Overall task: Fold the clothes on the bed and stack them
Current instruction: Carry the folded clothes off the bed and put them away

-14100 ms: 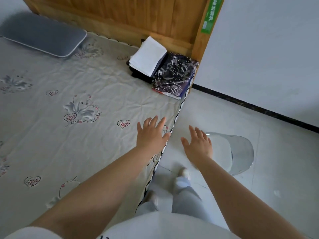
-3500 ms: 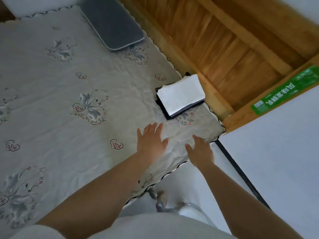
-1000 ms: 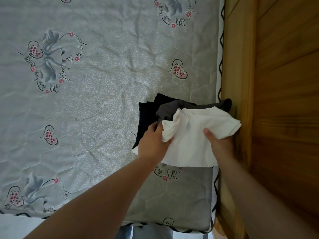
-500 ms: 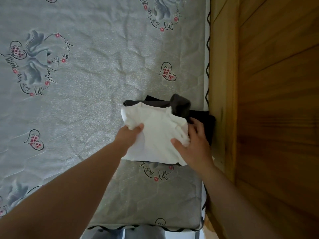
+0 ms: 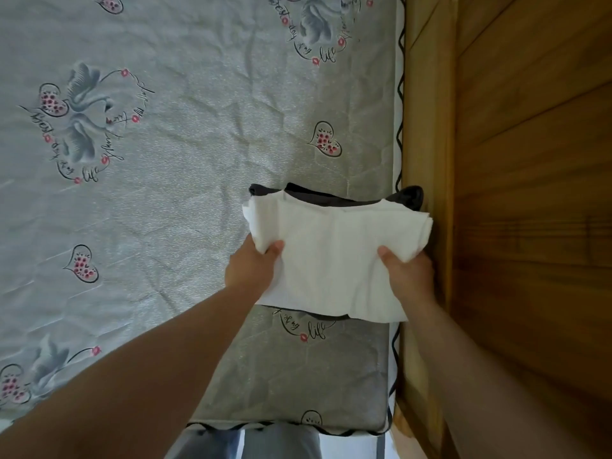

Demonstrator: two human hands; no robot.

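The grey quilted bed cover printed with swans and red hearts [image 5: 185, 193] filled most of the view, with a varnished wooden bed frame panel [image 5: 530, 193] running along its right edge. Near that edge, close to the foot corner of the bed, lay the folded white cotton garment [image 5: 334, 260], resting on top of a dark grey folded garment [image 5: 318, 195], of which only the far edge and a rolled corner by the frame showed. The white piece covered nearly all of the dark one, so the two formed a small stack touching or almost touching the wood; which could not be told.

The left hand [image 5: 251, 270] took the near left corner of the white garment, its thumb on top and its fingers curled under the bunched cloth. The right hand [image 5: 409, 273] took the near right side in the same way, its thumb pressed on the top layer. Each grip was thus closed round the fabric.

The cloth appeared light, soft and limp, with several loose layers that would likely slide apart or sag if lifted by one edge only. A hold at two opposite sides, pinching all layers together, would probably keep the fold square. The far right edge looked bulged and might need smoothing.
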